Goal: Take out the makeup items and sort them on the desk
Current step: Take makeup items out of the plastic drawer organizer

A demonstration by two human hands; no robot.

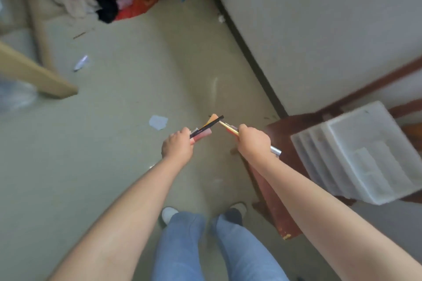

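Soft, even, rather flat daylight fills the room, with no hard shadows and one pale glare streak on the floor (pixel 214 89) just above centre. Motion blur smears the whole frame, worst on the white plastic organizer (pixel 356 155) at 3 o'clock. Wide-angle distortion bends the wall's dark baseboard (pixel 251 52) toward 1 o'clock.

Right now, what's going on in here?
A person stands over the floor, each hand gripping a bunch of makeup sticks. The left hand holds a black pencil and pink tubes; the right hand holds a few more. A white organizer sits on the chair at right. No desk shows.
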